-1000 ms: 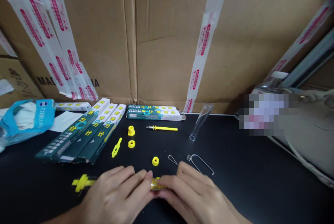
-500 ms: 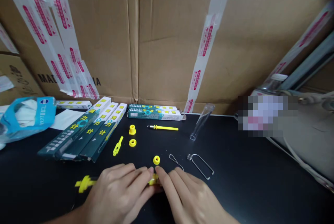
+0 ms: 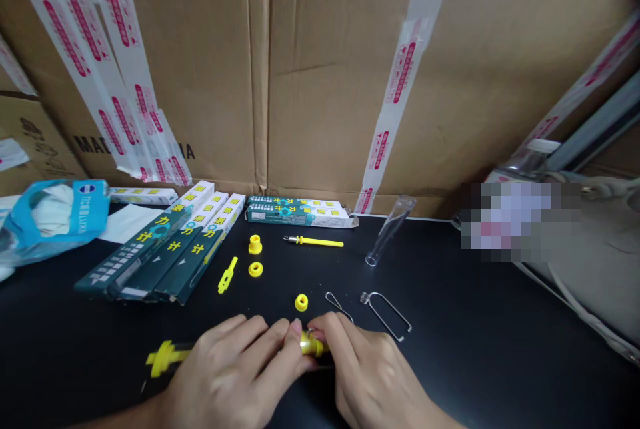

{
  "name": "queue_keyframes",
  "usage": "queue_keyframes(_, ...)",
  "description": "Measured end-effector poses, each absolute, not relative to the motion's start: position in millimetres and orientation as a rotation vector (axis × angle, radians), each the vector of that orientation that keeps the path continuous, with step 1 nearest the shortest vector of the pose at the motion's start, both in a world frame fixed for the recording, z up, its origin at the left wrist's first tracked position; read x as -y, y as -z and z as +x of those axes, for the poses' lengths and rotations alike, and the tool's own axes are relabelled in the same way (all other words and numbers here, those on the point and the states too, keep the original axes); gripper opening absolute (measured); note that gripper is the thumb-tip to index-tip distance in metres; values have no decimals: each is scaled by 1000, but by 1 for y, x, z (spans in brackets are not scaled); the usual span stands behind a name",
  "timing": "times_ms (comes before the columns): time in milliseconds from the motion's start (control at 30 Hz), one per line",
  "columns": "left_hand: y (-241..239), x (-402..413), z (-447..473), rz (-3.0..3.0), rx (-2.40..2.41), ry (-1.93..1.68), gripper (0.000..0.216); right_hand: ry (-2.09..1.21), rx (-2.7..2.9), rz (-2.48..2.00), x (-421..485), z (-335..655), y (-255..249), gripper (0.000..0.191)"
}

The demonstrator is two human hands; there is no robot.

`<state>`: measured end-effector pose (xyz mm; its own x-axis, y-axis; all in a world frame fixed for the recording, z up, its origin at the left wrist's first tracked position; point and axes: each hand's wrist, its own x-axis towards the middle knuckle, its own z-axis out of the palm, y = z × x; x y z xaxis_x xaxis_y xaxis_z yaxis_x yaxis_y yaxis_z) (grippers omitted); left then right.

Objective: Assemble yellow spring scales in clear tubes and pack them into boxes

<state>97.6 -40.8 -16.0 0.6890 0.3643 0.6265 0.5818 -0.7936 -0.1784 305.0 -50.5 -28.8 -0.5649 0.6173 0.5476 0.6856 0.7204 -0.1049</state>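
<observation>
Low in the head view lies a spring scale (image 3: 163, 358), a clear tube with yellow fittings at both ends. My left hand (image 3: 235, 366) is closed around its tube, hiding most of the middle. The fingers of my right hand (image 3: 373, 366) are closed on the yellow fitting at the right end, partly covering it. Just beyond my fingertips sits a small yellow collar (image 3: 301, 302). A bent wire clip (image 3: 339, 306) and a U-shaped wire with a coil (image 3: 390, 316) rest beyond my right hand.
Farther back lie a yellow slotted strip (image 3: 227, 275), a flanged yellow bushing (image 3: 255, 244), a yellow ring (image 3: 255, 270), a yellow rod with a metal tip (image 3: 320, 242) and a clear tube (image 3: 390, 230). Narrow boxes (image 3: 170, 249) stand left, beside a blue tissue pack (image 3: 93, 216). Cardboard (image 3: 325, 116) walls the back.
My right hand has shifted slightly right along the spring scale, and more of the yellow right-end fitting shows. My left hand keeps its hold. The view has tilted a little.
</observation>
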Motion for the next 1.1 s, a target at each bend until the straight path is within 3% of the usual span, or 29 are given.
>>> queue_keyframes(600,-1,47,105,-2296,691,910,43,-359,2115,-1095,49,299,35,26)
queue_keyframes(733,10,45,106,-2413,791,959,32,-174,2214,-1043,47,300,32,31)
queue_keyframes(900,16,42,103,-2657,1165,1143,35,180,2379,-962,46,302,23,39)
queue_keyframes(1100,15,41,101,-2845,1414,1256,7,338,2379,-875,47,303,14,49)
